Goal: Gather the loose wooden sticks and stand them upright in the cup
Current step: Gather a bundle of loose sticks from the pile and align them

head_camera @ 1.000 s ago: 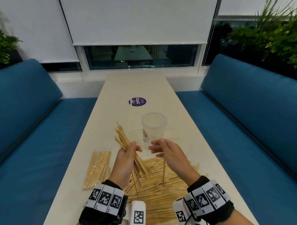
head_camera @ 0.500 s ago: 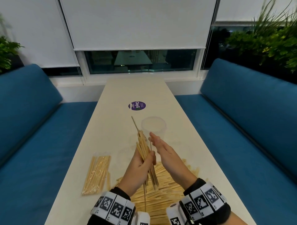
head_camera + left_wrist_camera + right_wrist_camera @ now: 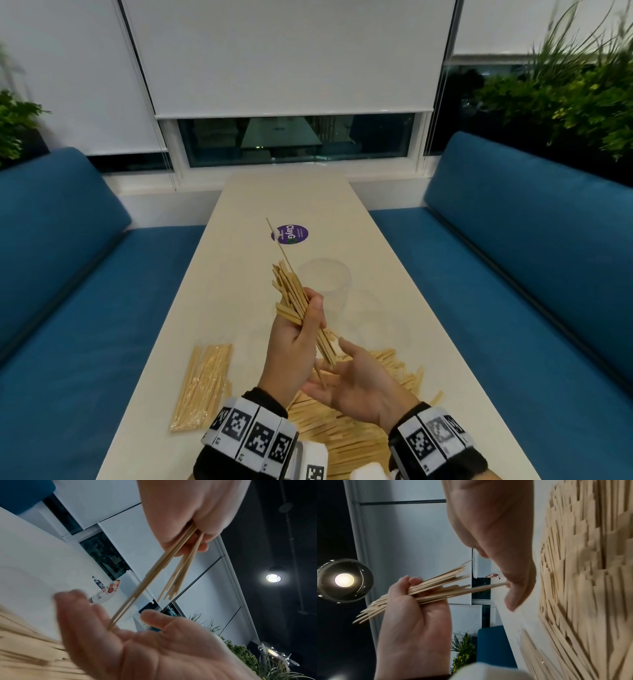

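My left hand [image 3: 301, 329] grips a bundle of wooden sticks [image 3: 294, 298] nearly upright above the table, with one long thin stick poking out of its top. My right hand [image 3: 346, 377] lies open, palm up, just under the bundle's lower ends, and the longest sticks [image 3: 130, 597] touch its palm [image 3: 137, 642]. The clear plastic cup [image 3: 325, 284] stands right behind the bundle, with nothing visible inside it. A big pile of loose sticks [image 3: 352, 435] lies under both hands. The right wrist view shows the left hand [image 3: 419, 609] wrapped round the sticks [image 3: 436, 588].
A sealed packet of sticks [image 3: 203, 383] lies at the table's left edge. A purple round sticker [image 3: 289, 234] sits beyond the cup. Blue benches [image 3: 513, 291] flank the pale table [image 3: 239, 274], and plants stand at both far corners.
My left hand raised the bundle and turned it steeper beside the cup. My right hand dropped from beside the sticks, turned palm up and now meets their lower ends.
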